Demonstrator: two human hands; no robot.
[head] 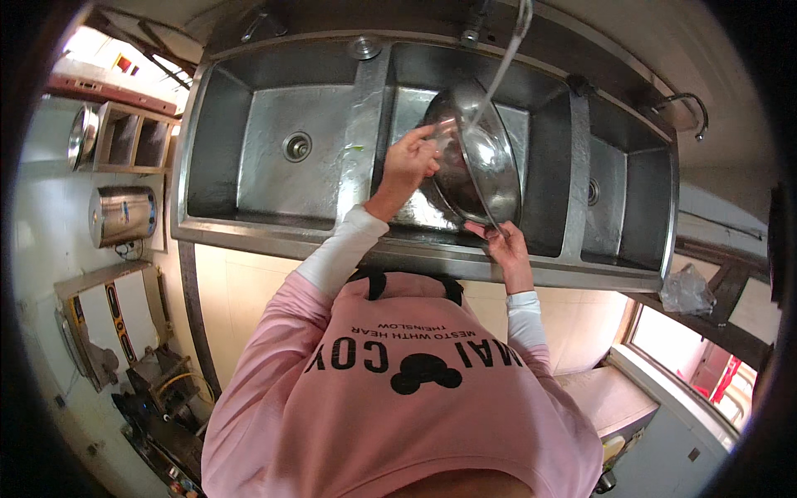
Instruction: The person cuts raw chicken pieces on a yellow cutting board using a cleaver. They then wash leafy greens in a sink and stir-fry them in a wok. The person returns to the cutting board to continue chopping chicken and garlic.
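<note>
A large shiny metal bowl (495, 168) is tipped on its side in the middle basin (398, 205) of a stainless steel sink. My right hand (507, 246) grips its rim at the lower end, near the basin's front wall. My left hand (411, 159) is at the bowl's left side, index finger stretched out and the other fingers curled. I see nothing held in it, and whether its fingertips touch the metal is unclear. A stream of water (503, 68) falls from above onto the upper part of the bowl.
The left basin (274, 187) and right basin (607, 193) flank the middle one. A round metal strainer (364, 46) sits on the back ledge. A curved faucet (691, 106) stands at the right. A clear plastic bag (687, 291) lies beyond the sink's right corner. A green scrap (354, 148) is on the left divider.
</note>
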